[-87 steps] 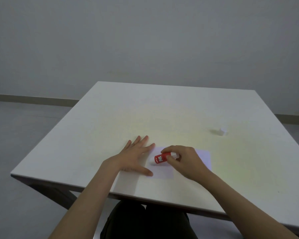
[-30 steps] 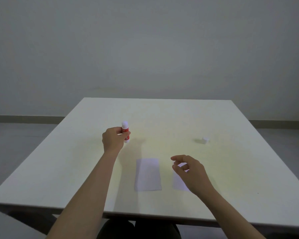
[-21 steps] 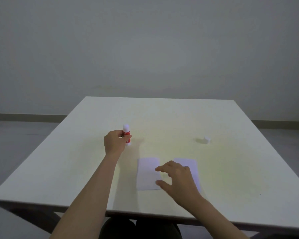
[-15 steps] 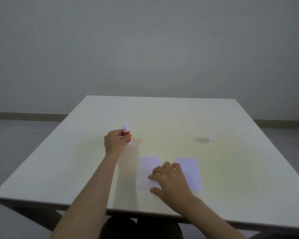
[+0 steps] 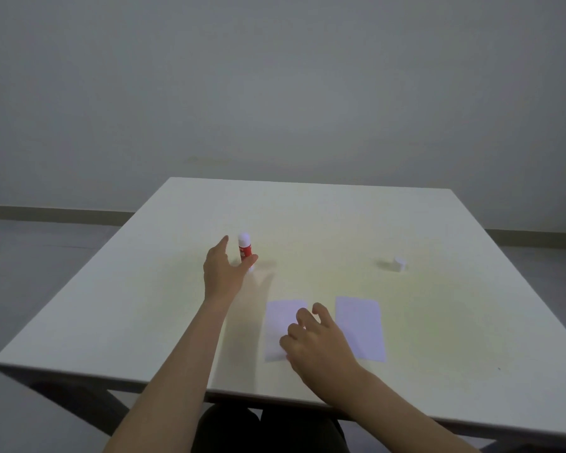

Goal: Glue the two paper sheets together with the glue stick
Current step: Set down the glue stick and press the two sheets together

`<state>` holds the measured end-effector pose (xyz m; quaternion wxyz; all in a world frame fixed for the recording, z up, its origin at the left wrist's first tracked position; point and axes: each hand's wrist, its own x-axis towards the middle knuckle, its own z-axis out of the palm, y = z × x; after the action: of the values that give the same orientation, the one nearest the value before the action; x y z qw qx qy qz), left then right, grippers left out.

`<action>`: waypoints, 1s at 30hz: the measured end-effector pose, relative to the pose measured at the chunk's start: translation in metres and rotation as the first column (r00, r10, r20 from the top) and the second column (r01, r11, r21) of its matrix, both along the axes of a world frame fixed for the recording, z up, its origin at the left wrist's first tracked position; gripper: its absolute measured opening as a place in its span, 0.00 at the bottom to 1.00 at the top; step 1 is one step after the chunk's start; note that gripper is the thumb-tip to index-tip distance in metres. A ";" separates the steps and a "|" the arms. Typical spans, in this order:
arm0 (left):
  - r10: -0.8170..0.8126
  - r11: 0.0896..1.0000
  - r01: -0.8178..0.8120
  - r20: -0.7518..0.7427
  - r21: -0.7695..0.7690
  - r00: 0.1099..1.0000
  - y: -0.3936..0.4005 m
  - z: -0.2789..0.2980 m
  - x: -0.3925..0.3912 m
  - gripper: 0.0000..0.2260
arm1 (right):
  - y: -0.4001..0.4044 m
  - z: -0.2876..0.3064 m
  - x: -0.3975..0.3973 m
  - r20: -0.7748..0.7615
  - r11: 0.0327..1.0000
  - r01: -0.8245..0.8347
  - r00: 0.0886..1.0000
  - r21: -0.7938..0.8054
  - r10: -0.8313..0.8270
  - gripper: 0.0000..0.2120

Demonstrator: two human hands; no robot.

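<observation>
A red and white glue stick (image 5: 245, 249) stands upright on the white table (image 5: 438, 322), its cap off. My left hand (image 5: 224, 269) is just beside it with fingers spread; only the thumb tip is near its base. Two small white paper sheets lie side by side near the front edge: the left sheet (image 5: 280, 322) and the right sheet (image 5: 360, 325). My right hand (image 5: 314, 341) rests with curled fingers on the left sheet's right part, covering its near right corner.
The glue stick's small white cap (image 5: 399, 263) lies on the table at the right, well beyond the sheets. The table's front edge runs close below my right wrist. A grey wall and floor lie behind.
My left hand stood the glue stick on the table and has let go, fingers now spread. My right hand moved from the right sheet to the left sheet.
</observation>
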<state>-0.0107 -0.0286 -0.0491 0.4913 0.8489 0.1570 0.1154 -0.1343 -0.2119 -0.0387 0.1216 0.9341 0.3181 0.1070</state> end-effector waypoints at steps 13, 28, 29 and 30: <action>-0.241 0.920 0.168 -0.170 -0.355 0.956 -0.052 0.014 -0.069 0.16 | -0.038 0.034 0.025 -0.021 0.551 0.276 0.906 0.788 -0.423 0.03; -0.317 0.681 0.204 -0.032 -0.704 0.948 -0.119 0.024 -0.070 0.06 | -0.079 0.038 0.013 -0.554 -0.324 0.497 0.826 0.805 -0.108 0.14; -0.317 0.713 0.227 -0.016 -0.663 0.948 -0.118 0.024 -0.069 0.06 | -0.084 0.040 0.014 -0.560 -0.315 0.509 0.823 0.801 -0.097 0.13; -0.316 0.739 0.243 -0.004 -0.629 0.949 -0.117 0.025 -0.068 0.06 | -0.089 0.041 0.015 -0.566 -0.291 0.522 0.820 0.802 -0.088 0.11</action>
<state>-0.0786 -0.1457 -0.0246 0.7450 0.6586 0.0837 -0.0648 -0.1192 -0.3014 0.0019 -0.6558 0.7314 -0.1266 0.1376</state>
